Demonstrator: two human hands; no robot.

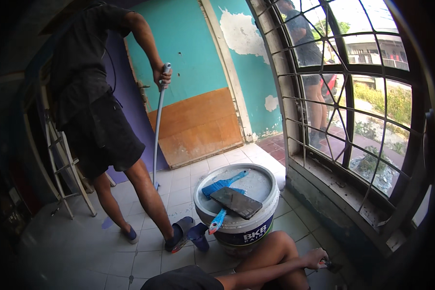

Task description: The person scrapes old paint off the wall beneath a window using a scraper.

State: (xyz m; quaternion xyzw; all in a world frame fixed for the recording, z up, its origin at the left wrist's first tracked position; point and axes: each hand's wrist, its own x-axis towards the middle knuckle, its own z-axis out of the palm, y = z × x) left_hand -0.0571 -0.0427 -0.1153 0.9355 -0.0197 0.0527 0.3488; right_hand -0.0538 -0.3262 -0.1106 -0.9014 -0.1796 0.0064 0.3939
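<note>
My left forearm crosses my bent knee at the lower edge, and my left hand (316, 259) is closed around a small dark-handled tool (329, 265) low by the window wall. The tool's working end is too dark to make out. Just beyond my knee stands a white paint bucket (237, 232) with its grey lid (259, 180) on. A blue-stained paintbrush (222, 184) and a dark smartphone (237, 202) lie on the lid. A second blue brush handle (218, 221) sticks out from under the phone, over the rim. My right hand is not in view.
A co-worker (87, 92) stands at the left holding a long grey pole (158, 125) to the tiles. A stepladder (65, 164) is behind them. A dark blue cup (198, 237) stands by the bucket. At right is a barred window (343, 72), with another person (304, 43) outside.
</note>
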